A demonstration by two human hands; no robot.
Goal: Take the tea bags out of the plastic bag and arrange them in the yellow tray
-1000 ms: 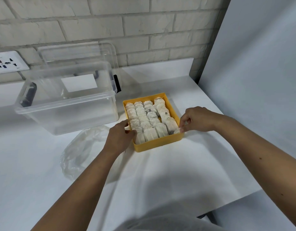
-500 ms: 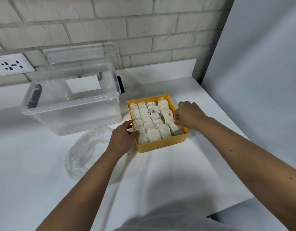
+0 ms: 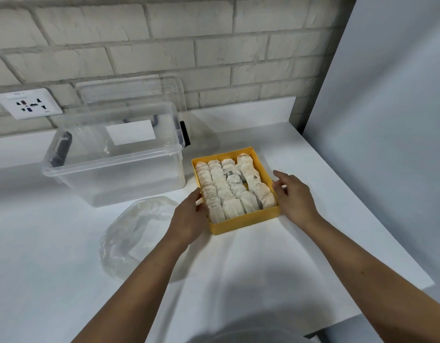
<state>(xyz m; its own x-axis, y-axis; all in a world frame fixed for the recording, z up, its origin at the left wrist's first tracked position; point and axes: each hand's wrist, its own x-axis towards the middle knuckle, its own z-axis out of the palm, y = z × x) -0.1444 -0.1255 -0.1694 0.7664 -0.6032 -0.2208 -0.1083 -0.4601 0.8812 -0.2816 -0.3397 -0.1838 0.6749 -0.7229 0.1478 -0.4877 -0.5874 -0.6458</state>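
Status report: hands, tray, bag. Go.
Left hand and right hand flank yellow tray, gripping nothing. Tea bags fill tray. Plastic bag looks empty. Nothing obstructing.

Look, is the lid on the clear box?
No, the clear box is open on top; its lid leans against the wall behind it.

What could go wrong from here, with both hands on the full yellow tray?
1. The white paper tea bags stand packed above the rim of the square yellow plastic tray; tilting it could spill them.
2. The left hand and right hand only flank the sides, so a lift may slip.
3. The crumpled clear plastic bag lies close; the left arm could drag it.
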